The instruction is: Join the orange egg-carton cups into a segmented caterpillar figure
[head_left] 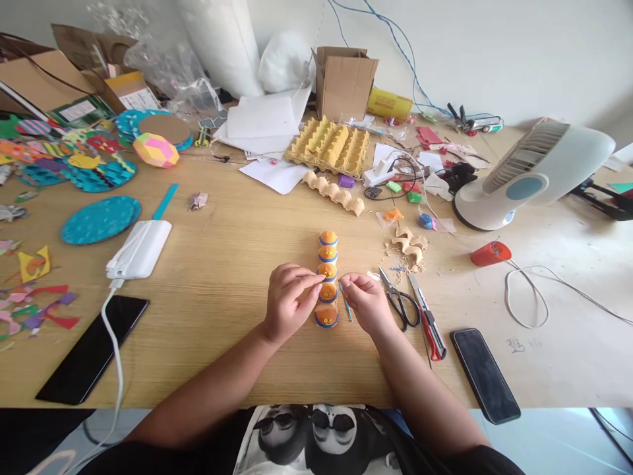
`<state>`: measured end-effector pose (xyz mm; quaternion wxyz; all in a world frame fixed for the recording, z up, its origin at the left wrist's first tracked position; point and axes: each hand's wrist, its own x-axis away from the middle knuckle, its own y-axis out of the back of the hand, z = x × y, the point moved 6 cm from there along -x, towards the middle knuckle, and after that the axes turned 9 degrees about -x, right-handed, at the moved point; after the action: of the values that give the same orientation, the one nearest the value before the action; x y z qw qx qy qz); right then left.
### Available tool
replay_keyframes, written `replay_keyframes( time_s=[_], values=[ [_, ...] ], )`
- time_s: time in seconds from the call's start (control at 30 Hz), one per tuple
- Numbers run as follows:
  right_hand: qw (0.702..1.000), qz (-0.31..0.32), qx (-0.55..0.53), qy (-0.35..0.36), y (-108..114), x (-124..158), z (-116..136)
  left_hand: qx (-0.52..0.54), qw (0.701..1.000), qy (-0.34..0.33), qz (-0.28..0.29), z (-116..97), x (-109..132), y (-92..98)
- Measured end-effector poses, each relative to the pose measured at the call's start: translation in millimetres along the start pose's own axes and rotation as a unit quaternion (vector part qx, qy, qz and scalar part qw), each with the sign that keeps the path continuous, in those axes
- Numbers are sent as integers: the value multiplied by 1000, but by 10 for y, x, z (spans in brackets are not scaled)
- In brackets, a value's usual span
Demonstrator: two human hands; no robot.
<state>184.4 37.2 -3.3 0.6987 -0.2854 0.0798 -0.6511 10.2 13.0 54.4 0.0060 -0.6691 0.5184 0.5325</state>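
The tabletop [237, 218] fills nearly the whole view, pale wood, with craft scraps piled along its far and left edges. At your far right, a white fan [531, 171] lies tipped on its side. A cardboard box [343, 79] stands open at the back, and a yellow egg tray [329, 145] lies just in front of it. A black phone [93, 348] lies near the front edge on your left, with a white power bank [141, 249] beyond it.

The caterpillar [327, 272] sits in the middle of the tabletop, between your hands. It is a row of orange humps with blue bands, running straight away from you.

Your left hand [287, 300] rests on the tabletop just left of it. The thumb and forefinger are pressed together, and their tips touch the side of a middle hump. You cannot tell whether they nip anything.

Your right hand [368, 303] rests just right of it, with the fingers pressed together near the same hump and a small gap between them and the left fingertips.

Scissors [400, 300] lie just right of that hand, and a red-handled cutter [428, 323] lies beside them. A thin blue stick [348, 310] runs down from your right fingertips between the hand and the caterpillar. You cannot tell whether the fingers pinch it or whether it lies loose.
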Motion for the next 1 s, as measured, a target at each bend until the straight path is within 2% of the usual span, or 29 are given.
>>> replay_keyframes(
  time_s=[0.23, 0.4, 0.53, 0.77, 1.0],
  values=[
    [1000, 13, 17, 11, 35, 13, -58, 21, 1000, -5, 21, -36, 6, -22],
    [994, 42, 96, 23, 5, 34, -60, 35, 998, -21, 44, -86, -7, -39],
    [987, 72, 136, 36, -71, 63, -13, 38, 998, -28, 35, -109, -26, -30],
    [987, 84, 130, 31, -92, 78, -5, 32, 998, -28, 36, -101, -31, -36],
    [993, 86, 79, 5, -101, 101, -38, 21, 999, -8, 37, -57, -19, -35]
  ],
)
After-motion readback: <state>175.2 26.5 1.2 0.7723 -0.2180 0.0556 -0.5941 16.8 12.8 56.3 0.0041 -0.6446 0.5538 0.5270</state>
